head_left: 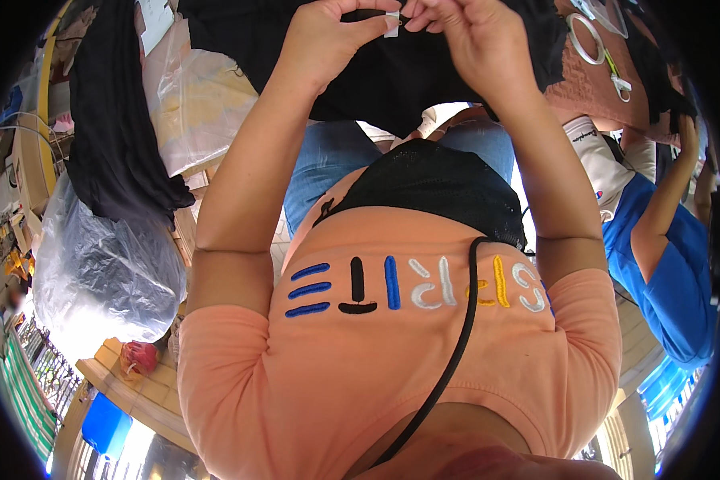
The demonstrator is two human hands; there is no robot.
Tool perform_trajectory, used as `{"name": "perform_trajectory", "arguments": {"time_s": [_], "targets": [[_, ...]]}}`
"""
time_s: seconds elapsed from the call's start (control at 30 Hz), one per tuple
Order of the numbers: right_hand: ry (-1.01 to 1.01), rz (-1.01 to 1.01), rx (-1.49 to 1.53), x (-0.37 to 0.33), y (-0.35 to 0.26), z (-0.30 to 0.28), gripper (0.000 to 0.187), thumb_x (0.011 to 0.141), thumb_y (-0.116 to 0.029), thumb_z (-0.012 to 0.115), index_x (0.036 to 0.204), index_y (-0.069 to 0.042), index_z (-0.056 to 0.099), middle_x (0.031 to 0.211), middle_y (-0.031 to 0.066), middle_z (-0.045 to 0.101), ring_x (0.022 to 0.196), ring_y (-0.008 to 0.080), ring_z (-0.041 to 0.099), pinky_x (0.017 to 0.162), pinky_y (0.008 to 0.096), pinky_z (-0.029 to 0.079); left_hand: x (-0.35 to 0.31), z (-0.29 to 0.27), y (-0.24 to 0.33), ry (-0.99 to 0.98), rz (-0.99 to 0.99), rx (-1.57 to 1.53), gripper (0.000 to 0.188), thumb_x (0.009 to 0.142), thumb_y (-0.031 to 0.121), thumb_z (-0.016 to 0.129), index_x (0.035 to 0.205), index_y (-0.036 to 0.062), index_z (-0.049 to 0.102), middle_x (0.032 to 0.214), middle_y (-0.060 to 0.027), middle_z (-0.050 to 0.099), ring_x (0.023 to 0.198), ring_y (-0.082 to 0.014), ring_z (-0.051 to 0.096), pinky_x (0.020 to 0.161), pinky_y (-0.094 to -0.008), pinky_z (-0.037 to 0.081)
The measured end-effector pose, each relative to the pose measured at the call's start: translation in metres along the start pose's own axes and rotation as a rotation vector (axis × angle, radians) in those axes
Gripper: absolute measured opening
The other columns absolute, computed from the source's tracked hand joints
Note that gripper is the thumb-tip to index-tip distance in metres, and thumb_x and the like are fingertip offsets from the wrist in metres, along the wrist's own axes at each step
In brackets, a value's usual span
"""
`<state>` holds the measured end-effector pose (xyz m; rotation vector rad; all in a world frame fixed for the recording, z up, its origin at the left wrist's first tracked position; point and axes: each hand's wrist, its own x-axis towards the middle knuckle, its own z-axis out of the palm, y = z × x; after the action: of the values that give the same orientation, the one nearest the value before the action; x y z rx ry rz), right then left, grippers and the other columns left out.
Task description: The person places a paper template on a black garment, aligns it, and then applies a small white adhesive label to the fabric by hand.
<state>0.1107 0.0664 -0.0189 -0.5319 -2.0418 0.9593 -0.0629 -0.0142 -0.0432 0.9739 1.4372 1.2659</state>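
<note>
At the top of the view, my left hand pinches a small white tag between thumb and fingers. Just right of it, my right hand is closed in a pinch close to the tag. Whatever sits in those fingertips is too small to make out. Beneath both hands spreads a black cloth, draped toward my lap. Part of the cloth is hidden behind my hands and forearms.
More black fabric hangs at the left, beside clear plastic bags. On the brown surface at the upper right lie a white tape roll and small snips. A person in a blue shirt works at the right.
</note>
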Motion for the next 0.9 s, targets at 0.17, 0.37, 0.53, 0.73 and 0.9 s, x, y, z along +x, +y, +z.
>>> {"name": "perform_trajectory", "arguments": {"time_s": [0.17, 0.37, 0.53, 0.73, 0.9], "targets": [[-0.023, 0.219, 0.150, 0.008, -0.020, -0.018, 0.004, 0.104, 0.001, 0.056, 0.106, -0.003, 0.054, 0.088, 0.0032, 0.063, 0.073, 0.0089, 0.066, 0.065, 0.0214, 0.052, -0.001, -0.002, -0.005, 0.032, -0.015, 0.004, 0.021, 0.093, 0.006, 0.074, 0.113, -0.0034, 0.074, 0.096, -0.0063, 0.075, 0.087, -0.0099, 0.069, 0.083, -0.0217, 0.054], [0.074, -0.012, 0.235, 0.013, -0.031, -0.051, 0.007, 0.101, 0.001, 0.061, 0.106, -0.001, 0.057, 0.088, 0.0065, 0.067, 0.070, 0.0092, 0.067, 0.064, 0.0184, 0.055, 0.000, -0.007, -0.008, 0.032, -0.032, -0.073, 0.022, 0.093, 0.004, 0.073, 0.114, -0.0038, 0.073, 0.098, -0.0064, 0.075, 0.089, -0.0109, 0.069, 0.085, -0.0221, 0.055], [0.203, -0.355, 0.042, 0.017, -0.053, -0.074, 0.008, 0.104, -0.005, 0.059, 0.109, 0.001, 0.055, 0.084, 0.0088, 0.067, 0.063, 0.0098, 0.066, 0.057, 0.0185, 0.055, 0.001, -0.009, -0.005, 0.047, -0.021, -0.061, 0.022, 0.093, 0.004, 0.074, 0.113, -0.0037, 0.073, 0.099, -0.0064, 0.074, 0.089, -0.0114, 0.070, 0.084, -0.0227, 0.055], [0.097, -0.169, -0.047, 0.008, -0.097, -0.108, 0.005, 0.101, 0.000, 0.061, 0.104, 0.002, 0.063, 0.086, 0.0109, 0.067, 0.067, 0.0138, 0.067, 0.063, 0.0219, 0.055, -0.001, -0.015, -0.006, 0.044, -0.008, -0.061, 0.022, 0.093, 0.005, 0.075, 0.113, -0.0036, 0.073, 0.099, -0.0067, 0.075, 0.089, -0.0118, 0.070, 0.084, -0.0228, 0.055], [0.093, -0.215, -0.068, -0.015, -0.080, -0.136, 0.010, 0.101, 0.003, 0.057, 0.103, 0.005, 0.066, 0.092, 0.0198, 0.069, 0.072, 0.0219, 0.070, 0.068, 0.0304, 0.059, -0.002, -0.014, 0.001, 0.074, 0.045, 0.064, 0.019, 0.091, 0.005, 0.075, 0.109, -0.0029, 0.075, 0.098, -0.0067, 0.076, 0.089, -0.0110, 0.069, 0.084, -0.0226, 0.054]]}}
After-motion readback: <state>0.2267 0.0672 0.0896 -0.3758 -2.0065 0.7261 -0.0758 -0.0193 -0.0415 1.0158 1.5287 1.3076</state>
